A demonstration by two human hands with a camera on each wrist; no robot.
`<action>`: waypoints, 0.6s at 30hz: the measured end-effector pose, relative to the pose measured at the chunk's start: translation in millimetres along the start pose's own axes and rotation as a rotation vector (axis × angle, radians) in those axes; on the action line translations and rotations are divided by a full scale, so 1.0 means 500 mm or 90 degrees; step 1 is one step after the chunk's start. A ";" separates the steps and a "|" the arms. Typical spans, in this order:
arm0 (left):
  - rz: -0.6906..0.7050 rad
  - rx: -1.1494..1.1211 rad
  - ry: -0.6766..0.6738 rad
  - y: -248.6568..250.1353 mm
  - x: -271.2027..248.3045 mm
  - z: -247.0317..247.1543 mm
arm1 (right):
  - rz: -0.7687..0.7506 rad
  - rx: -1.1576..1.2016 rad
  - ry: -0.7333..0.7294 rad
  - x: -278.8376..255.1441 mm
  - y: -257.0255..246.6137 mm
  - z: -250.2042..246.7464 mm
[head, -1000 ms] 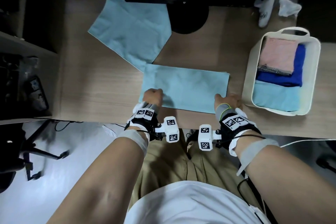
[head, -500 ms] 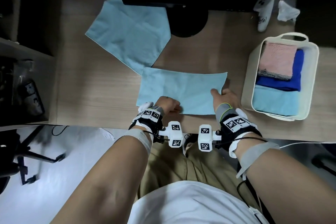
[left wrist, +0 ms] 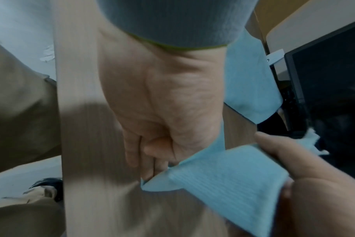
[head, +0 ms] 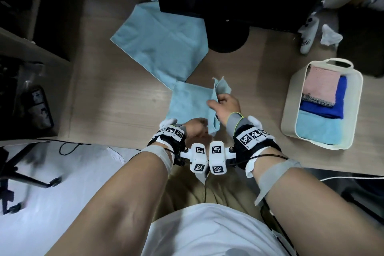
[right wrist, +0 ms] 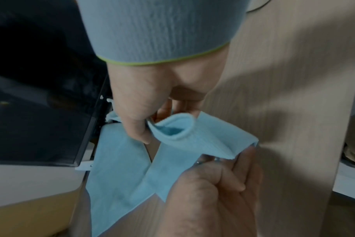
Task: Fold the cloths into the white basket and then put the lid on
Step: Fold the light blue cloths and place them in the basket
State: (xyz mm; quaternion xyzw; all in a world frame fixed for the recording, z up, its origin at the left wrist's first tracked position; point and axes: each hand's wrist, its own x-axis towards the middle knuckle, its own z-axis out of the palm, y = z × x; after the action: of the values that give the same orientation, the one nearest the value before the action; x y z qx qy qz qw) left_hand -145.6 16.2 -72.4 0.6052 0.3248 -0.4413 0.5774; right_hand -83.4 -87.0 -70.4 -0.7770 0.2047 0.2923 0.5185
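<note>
Light-blue rectangular cloth [head: 188, 102], already halved, lies at frame centre on the wood-grain tabletop [head: 124, 110], long axis left-right in the head view. Right hand [head: 225, 106] pinches its right end, thumb against fingers, with that end lifted and tipped over toward the left. Left hand [head: 195, 130] has fingers curled onto the cloth's near edge by the bottom corner (the wrist views show a pinch there too). Key relation: the loose end is on the right, the flat half lies left of it, so the coming fold likely runs right to left across the long axis; right hand does the carrying, left hand anchors.

White plastic basket with handle [head: 291, 100] sits at right of frame, well apart from the cloth, right hand nearer to it. Inside: a pink, a dark-blue and a light-blue folded cloth. A second unfolded light-blue cloth [head: 162, 41] lies upper centre, partly under a black monitor stand [head: 228, 37]. No lid seen.
</note>
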 end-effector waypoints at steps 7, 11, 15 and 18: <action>0.045 -0.141 0.023 -0.010 0.008 -0.178 | 0.080 -0.120 0.000 0.033 -0.017 0.128; 0.052 -0.119 0.089 -0.005 0.027 -0.277 | 0.122 -0.169 0.001 0.057 -0.023 0.206; 0.042 -0.053 0.046 -0.003 0.051 -0.298 | 0.183 -0.105 -0.025 0.065 -0.020 0.259; 0.040 -0.007 0.029 0.009 0.059 -0.302 | 0.220 -0.013 -0.056 0.060 -0.028 0.266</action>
State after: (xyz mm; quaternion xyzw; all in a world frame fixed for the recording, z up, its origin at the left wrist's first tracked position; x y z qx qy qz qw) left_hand -105.6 161.2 -105.9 0.6217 0.3210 -0.4072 0.5871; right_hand -84.3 40.9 -119.6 -0.7222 0.3092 0.4128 0.4610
